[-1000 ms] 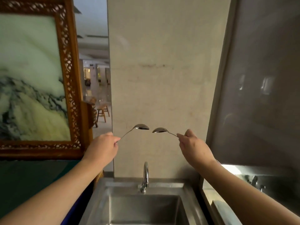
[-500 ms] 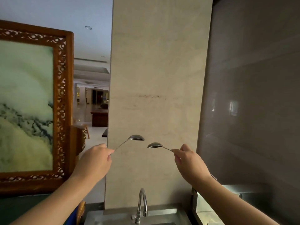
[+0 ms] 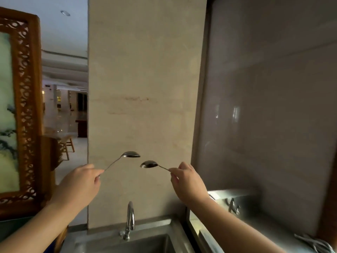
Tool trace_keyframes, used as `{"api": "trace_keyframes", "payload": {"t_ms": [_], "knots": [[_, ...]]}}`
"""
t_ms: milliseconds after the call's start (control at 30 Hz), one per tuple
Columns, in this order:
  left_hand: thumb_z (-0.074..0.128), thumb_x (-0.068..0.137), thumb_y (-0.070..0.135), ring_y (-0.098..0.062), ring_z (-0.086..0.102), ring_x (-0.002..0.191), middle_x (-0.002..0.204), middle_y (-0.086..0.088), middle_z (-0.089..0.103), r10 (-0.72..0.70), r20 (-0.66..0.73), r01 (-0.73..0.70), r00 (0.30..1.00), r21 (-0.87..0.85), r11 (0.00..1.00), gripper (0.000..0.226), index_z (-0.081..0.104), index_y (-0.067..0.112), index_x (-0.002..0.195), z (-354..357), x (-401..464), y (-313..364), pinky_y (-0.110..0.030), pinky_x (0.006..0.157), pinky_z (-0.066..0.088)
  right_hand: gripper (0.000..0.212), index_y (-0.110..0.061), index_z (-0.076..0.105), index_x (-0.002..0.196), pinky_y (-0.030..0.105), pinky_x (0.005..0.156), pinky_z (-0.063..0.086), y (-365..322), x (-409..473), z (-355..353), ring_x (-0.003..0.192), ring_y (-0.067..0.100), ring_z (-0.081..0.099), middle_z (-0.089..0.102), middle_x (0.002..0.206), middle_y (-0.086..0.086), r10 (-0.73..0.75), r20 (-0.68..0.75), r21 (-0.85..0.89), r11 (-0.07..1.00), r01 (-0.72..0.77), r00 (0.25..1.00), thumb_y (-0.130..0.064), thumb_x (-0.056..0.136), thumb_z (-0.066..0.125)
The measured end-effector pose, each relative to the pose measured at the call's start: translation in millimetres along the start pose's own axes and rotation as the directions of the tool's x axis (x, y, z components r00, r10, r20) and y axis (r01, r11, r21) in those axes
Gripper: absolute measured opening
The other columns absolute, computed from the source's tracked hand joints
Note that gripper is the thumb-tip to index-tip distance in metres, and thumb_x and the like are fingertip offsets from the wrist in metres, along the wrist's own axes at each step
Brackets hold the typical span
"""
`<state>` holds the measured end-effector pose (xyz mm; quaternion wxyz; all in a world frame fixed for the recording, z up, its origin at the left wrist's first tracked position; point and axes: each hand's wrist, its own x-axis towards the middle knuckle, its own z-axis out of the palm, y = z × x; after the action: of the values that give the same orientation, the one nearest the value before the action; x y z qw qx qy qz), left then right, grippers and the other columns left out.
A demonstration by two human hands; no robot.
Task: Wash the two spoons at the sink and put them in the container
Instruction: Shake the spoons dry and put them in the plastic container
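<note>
Two spoons are up in the air in front of the beige wall panel (image 3: pixel 142 88), one in each hand, well above the sink (image 3: pixel 164 240) where they have to be washed. The left hand (image 3: pixel 78 185) pinches the tail of the left spoon (image 3: pixel 125 157) between thumb and fingertips, closed tight on the thin handle; its long axis runs up and to the right from the fingers, bowl at the far, higher end. The right hand (image 3: pixel 187 181) pinches the right spoon (image 3: pixel 152 164) the same way, closed on the end of the handle, and that one lies nearly level, pointing left toward the middle. So the two bowls face each other, close but not touching, the left one slightly higher.

What matters for the next move, as I judge it, is that both bowls hang almost straight above the faucet (image 3: pixel 129 220). The spout sits below the gap between them, so either hand only needs to drop, bowl leading, to get under the outlet. Neither looks clearly nearer. No water can be seen running, so one hand may have to free a finger for the tap, which could loosen that light pinch.

I cannot pick out the container; only part of a steel counter (image 3: pixel 237 196) shows to the right.
</note>
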<state>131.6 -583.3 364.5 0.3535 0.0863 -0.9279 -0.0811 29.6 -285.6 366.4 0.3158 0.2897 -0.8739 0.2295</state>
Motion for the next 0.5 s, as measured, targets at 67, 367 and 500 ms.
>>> {"api": "trace_keyframes", "payload": {"t_ms": [67,367,500], "knots": [[0.072,0.084,0.009,-0.009,0.062,0.069,0.086,0.006,0.068,0.015,-0.010,-0.015,1.000,-0.009,1.000,0.030,0.076,0.017,0.112,7.0,-10.0,28.3,-0.019,0.056,0.047,0.029,-0.019,0.076,0.115,0.034,0.068,0.051,20.1,-17.5,-11.9,0.090,0.027,0.059,0.060,0.093,0.006,0.038,0.002,0.024,0.999,-0.038,0.999,-0.019,0.097,0.053],[0.076,0.079,0.010,-0.018,0.069,0.075,0.076,0.010,0.072,-0.034,0.165,0.080,0.986,-0.278,0.957,0.021,0.081,0.026,0.091,67.9,-62.6,236.3,-0.032,0.072,0.052,0.022,-0.025,0.081,0.101,0.032,0.068,0.049,176.5,-133.8,-117.4,0.078,0.018,0.062,0.064,0.084,0.002,0.378,0.015,0.217,0.903,-0.372,0.926,-0.024,0.093,0.060],[0.080,0.077,0.015,0.003,0.065,0.071,0.069,0.021,0.071,-0.019,0.320,0.165,0.947,-0.433,0.886,0.019,0.081,0.030,0.089,102.8,-92.2,351.9,-0.023,0.067,0.047,0.015,-0.015,0.080,0.087,0.031,0.063,0.048,257.2,-200.8,-181.9,0.066,0.016,0.064,0.069,0.065,0.004,0.527,0.039,0.295,0.806,-0.513,0.849,-0.021,0.088,0.066]]}}
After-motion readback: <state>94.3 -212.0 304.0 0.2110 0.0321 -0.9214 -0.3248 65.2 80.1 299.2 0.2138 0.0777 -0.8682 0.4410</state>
